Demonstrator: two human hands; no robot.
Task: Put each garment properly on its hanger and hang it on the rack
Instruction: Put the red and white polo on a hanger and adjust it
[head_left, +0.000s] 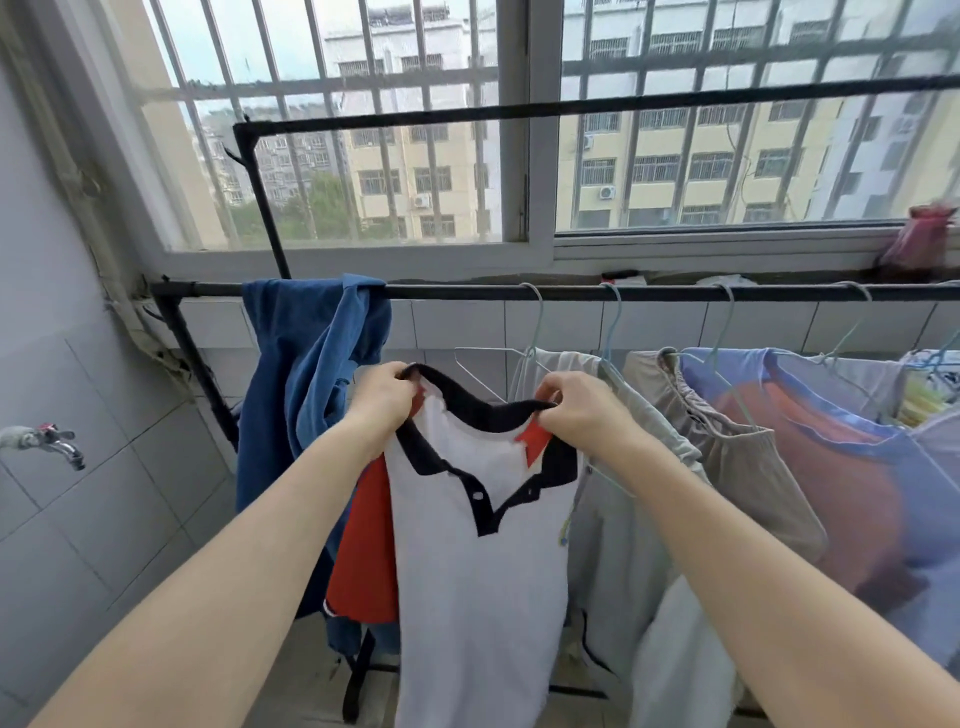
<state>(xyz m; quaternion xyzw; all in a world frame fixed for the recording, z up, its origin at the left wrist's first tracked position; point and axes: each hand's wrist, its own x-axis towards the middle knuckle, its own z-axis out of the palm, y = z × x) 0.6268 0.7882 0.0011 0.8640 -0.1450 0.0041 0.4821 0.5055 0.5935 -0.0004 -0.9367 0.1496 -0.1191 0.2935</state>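
Far left: wall tap (49, 441), not relevant. Blue garment (306, 384) is slung over the lower rack bar (649, 292) with no hanger under it, so that one looks still to do. Left hand (382, 397) has its fingers curled round the left side of the dark collar of the white polo shirt (483, 561); the shirt hangs in front of the rack, between the blue garment and the grey one, red sleeve showing at its left. Right hand (571, 410) pinches the right side of the same collar, so the neck is stretched open between both hands. A bare wire hanger (480, 358) sits just behind the collar, hooked on the bar; can't tell whether it's already inside the shirt. Judgement: step in hand is seating the polo on its hanger. To do it well, keep the neck spread, feed one hanger arm in at a time, centre the collar on the hook, then level the shoulders so it doesn't slide off. Right of that: grey garment (623, 467), then the purple-trimmed top (831, 441), both already on hangers.
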